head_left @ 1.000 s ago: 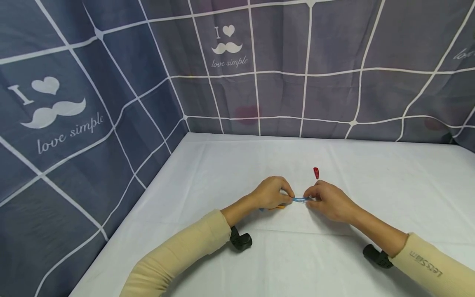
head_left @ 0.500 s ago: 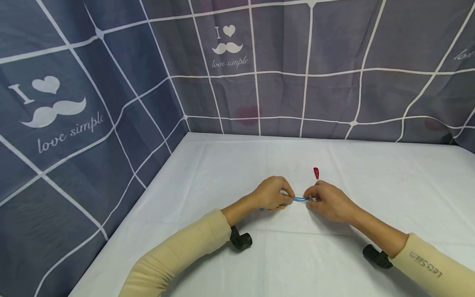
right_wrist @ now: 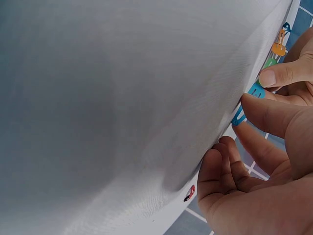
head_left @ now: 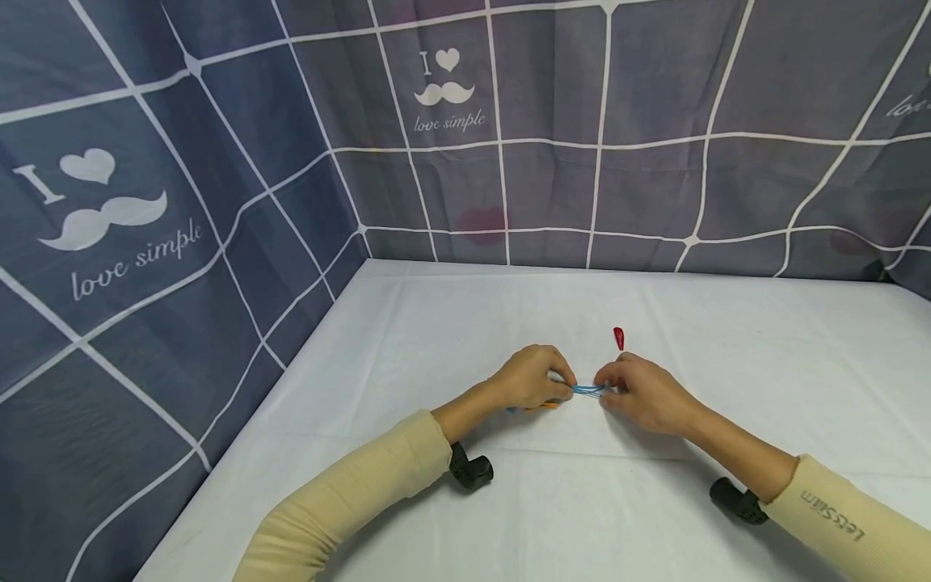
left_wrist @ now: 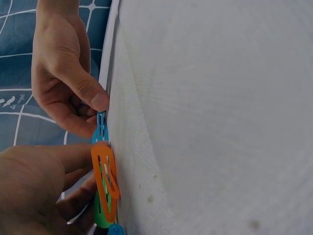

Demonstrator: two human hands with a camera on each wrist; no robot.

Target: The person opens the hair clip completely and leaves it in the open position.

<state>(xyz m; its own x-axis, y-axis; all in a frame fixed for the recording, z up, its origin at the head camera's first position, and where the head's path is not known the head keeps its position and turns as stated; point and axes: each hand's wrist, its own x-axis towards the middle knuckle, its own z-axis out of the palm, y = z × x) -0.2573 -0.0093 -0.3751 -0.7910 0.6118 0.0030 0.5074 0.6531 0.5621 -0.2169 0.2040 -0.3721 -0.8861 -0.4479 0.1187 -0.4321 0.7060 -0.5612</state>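
Note:
Between my two hands lies a blue snap hair clip [head_left: 587, 390], low over the white tabletop. My left hand [head_left: 532, 378] pinches its left end between thumb and finger. The thumb and forefinger of my right hand [head_left: 646, 394] pinch the other end, as the right wrist view of the blue clip [right_wrist: 256, 91] also shows. Beside my left hand, in the left wrist view, an orange snap clip [left_wrist: 101, 148] overlaps a green clip [left_wrist: 99, 216]. Part of another blue clip [left_wrist: 115, 229] shows below them. My left fingers partly hide this group.
A red snap clip [head_left: 619, 338] lies on the table just beyond my right hand. White cloth [head_left: 451, 323] covers the table. Grey-blue checked curtains [head_left: 545, 194] stand at its back and left. A black wrist camera [head_left: 471, 471] sits under my left forearm.

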